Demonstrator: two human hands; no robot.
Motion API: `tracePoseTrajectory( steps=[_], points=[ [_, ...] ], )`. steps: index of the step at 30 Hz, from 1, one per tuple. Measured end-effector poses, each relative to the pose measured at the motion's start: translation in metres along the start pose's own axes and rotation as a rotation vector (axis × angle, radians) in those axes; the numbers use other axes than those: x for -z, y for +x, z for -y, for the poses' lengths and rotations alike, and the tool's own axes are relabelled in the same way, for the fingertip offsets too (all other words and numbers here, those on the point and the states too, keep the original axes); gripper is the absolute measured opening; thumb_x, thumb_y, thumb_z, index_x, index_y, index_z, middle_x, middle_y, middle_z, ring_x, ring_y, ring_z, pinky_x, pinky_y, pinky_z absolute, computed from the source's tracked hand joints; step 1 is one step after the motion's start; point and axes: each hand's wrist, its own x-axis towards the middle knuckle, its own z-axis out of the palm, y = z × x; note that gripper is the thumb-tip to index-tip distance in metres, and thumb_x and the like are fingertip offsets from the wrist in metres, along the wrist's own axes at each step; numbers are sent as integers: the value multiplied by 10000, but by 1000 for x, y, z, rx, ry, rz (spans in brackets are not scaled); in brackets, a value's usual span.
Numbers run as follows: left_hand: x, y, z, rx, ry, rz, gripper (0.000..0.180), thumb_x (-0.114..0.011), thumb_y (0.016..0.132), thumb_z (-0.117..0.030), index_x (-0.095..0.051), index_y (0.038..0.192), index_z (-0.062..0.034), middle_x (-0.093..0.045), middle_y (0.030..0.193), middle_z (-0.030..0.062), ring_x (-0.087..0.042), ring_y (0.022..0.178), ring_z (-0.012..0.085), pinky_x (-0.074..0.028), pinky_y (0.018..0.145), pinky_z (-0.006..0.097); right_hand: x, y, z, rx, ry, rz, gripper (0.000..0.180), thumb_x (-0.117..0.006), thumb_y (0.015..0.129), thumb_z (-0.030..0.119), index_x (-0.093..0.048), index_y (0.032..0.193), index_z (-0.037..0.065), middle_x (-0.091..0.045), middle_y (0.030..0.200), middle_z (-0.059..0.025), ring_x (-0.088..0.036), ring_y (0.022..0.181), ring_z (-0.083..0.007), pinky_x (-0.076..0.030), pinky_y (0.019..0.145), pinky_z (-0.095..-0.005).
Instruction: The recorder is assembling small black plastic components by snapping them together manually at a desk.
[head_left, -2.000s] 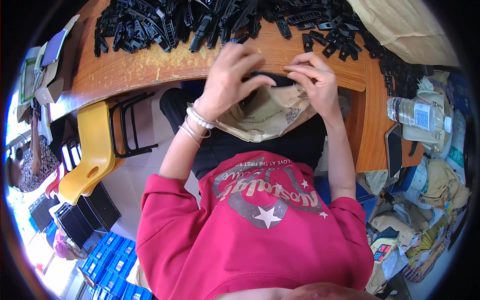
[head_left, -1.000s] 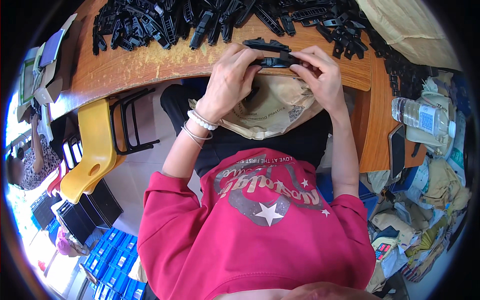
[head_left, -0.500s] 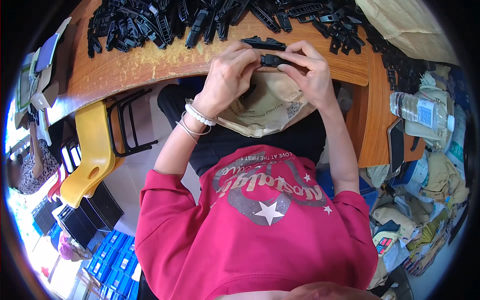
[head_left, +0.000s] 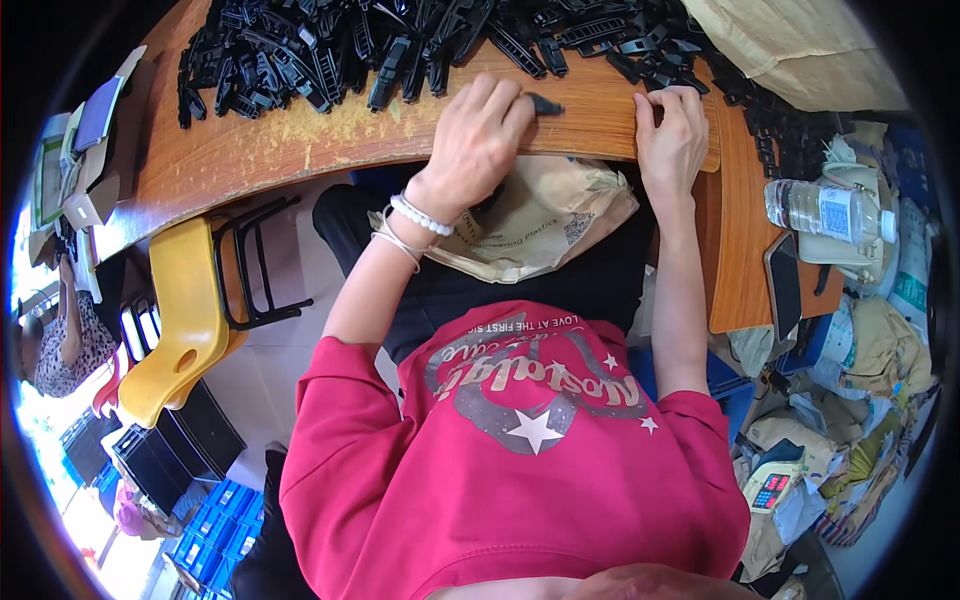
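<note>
Carefully, the left hand [head_left: 478,140] pinched a small black plastic part [head_left: 545,104] on the worn wooden table [head_left: 300,150]; the right hand [head_left: 672,135], empty-fingered, rested beside it and could usefully have steadied the piece.

Tan printed bag [head_left: 545,215] on lap; white-labelled bottle [head_left: 825,211] at right

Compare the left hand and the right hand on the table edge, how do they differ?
The left hand pinches a small black plastic part, while the right hand holds nothing and rests with curled fingers. The left wrist wears bead bracelets; the right wrist is bare. Both lie on the wooden table beside the heap of black parts.
</note>
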Motion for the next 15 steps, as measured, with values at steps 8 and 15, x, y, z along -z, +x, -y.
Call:
tracePoseTrajectory(
  steps=[8,15],
  points=[
    [6,-15,-19,72,-13,-7,238,-715,789,-199,-613,951,-58,-539,859,80,-554,767,244,-475,640,352,7,0,22,-126,285,119,144,-709,782,-14,-642,908,0,-579,771,-88,-577,742,-255,-477,695,-371],
    [12,-8,-18,223,-52,132,224,-681,831,-209,-594,980,-67,-517,846,102,-539,808,272,-446,702,373,11,2,38,-170,613,169,110,-695,815,-9,-649,915,-21,-595,1026,-96,-614,810,-198,-505,734,-324]
  ],
)
